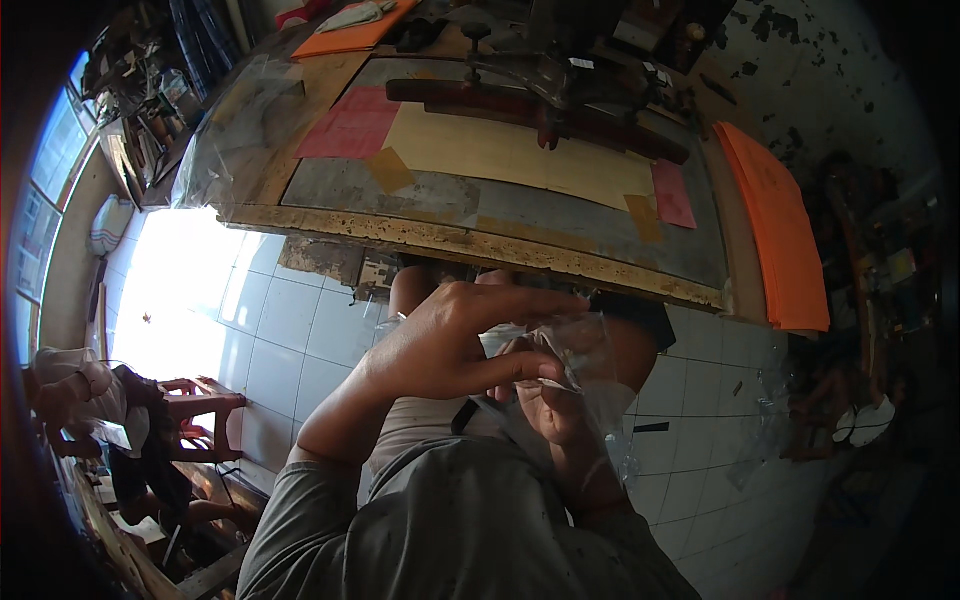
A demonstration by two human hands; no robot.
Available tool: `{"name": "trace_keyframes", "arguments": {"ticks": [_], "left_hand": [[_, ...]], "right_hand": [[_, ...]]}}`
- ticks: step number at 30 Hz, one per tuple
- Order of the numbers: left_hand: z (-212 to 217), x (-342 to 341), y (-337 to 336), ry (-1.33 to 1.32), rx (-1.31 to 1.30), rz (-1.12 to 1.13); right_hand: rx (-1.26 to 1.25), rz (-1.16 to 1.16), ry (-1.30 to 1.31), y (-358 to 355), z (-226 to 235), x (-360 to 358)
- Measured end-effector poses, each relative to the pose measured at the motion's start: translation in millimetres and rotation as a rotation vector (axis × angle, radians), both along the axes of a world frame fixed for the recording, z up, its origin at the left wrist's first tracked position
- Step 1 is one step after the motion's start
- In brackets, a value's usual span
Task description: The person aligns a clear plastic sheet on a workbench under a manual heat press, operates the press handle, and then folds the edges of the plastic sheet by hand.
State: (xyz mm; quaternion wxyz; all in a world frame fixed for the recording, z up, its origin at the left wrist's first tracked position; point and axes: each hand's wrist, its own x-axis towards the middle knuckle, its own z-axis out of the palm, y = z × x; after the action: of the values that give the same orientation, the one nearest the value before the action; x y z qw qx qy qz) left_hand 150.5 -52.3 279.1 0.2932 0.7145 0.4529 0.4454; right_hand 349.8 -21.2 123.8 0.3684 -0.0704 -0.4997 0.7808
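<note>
Above my lap, both hands meet at a thin transparent plastic bag or sheet (590, 345). My left hand (445, 325) reaches across from the left, its thumb bent against the plastic and its fingers stretched over the top. Lower and partly behind it is my right hand (550, 405), closed with fingers and thumb pinching the plastic. Some right fingertips are hidden by the left hand and the film. Just beyond my hands runs the wooden front edge (470, 240) of a worktable.
A dark metal press-like tool (540, 100) spans the tabletop over a yellow sheet (470, 145) flanked by pink pieces. Orange sheets (775, 225) lie at the right edge. More plastic (245, 130) drapes the left corner. A red stool (200, 415) and another person (75, 395) are at left.
</note>
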Motion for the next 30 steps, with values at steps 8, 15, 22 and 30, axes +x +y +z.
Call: {"name": "trace_keyframes", "arguments": {"ticks": [8, 15, 22, 30], "left_hand": [[-7, -6, 3, -0.068, -0.131, 0.013], [-10, -14, 4, -0.135, 0.01, 0.158], [-7, -21, 3, -0.277, -0.058, 0.247], [-8, 0, 9, -0.203, -0.068, 0.288]], "right_hand": [[0.144, 0.09, 0.111, 5, 30, -10], [0.145, 0.218, -0.113, 5, -4, 25], [0.041, 0.248, -0.622, 30, -52, 157], [0.655, -1.027, -0.686, 30, 103, 143]]}}
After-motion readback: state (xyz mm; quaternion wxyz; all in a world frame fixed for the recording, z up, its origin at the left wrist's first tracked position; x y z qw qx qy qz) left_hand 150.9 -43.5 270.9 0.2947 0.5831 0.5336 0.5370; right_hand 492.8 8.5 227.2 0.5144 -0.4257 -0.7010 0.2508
